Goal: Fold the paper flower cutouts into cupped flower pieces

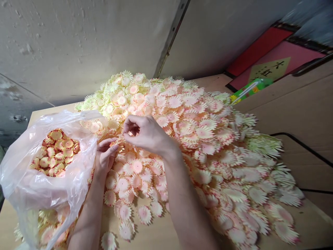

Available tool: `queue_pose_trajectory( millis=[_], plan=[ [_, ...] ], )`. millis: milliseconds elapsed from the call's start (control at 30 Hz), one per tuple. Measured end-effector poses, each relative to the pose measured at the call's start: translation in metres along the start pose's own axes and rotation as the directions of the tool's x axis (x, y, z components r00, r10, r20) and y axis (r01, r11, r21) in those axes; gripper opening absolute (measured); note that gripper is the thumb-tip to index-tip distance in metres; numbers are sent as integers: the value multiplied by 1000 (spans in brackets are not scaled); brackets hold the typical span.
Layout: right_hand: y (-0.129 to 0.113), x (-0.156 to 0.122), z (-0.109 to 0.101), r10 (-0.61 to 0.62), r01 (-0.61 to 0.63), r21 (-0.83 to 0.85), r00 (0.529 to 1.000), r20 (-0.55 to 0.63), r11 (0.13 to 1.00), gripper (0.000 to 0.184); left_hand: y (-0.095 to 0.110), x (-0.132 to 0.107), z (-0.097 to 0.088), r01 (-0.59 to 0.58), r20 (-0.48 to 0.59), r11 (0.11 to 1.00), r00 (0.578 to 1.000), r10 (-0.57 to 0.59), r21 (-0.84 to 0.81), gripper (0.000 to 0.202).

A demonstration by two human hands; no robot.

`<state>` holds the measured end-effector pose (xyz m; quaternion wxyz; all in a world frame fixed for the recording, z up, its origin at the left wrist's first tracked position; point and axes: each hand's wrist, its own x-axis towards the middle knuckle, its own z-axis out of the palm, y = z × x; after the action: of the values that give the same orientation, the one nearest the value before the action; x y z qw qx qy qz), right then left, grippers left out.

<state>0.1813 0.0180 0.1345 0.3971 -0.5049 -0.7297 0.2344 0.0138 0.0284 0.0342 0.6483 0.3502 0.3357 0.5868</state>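
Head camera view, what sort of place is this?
Probably a makeshift handwork corner, at home or in a small workshop: a heap of pale pink, flower-like discs on a light tan tabletop, a translucent white plastic bag holding smaller red-edged pieces, and a grey, peeling wall.

Left hand (106, 152) near right hand (145, 134), both over heaped fringed pink-cream discs (177, 101), translucent bag (47, 191) of red-edged pieces (61, 149) alongside, tabletop (145, 239) beneath.
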Motion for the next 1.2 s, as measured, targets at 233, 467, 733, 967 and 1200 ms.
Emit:
queue_pose_trajectory(
  millis=[233,467,733,967,1200],
  plan=[
    [-4,1,4,5,-5,4,1000,-25,1000,13,3,1,0,14,-7,999,1000,-14,-41,35],
    [-4,-2,-9,60,-82,99,977,207,992,12,3,-2,3,6,17,1000,1000,-6,-21,40],
    [-2,0,-4,75,-108,120,965,252,987,11,-1,-2,3,-12,67,1000,998,11,14,29],
    [-2,0,-3,70,-97,109,971,227,989,11,1,-1,4,3,51,1000,999,-3,5,22],
    [-4,0,-4,28,-61,131,970,242,989,16,4,0,5,36,-11,999,999,-36,2,21]
  ],
)
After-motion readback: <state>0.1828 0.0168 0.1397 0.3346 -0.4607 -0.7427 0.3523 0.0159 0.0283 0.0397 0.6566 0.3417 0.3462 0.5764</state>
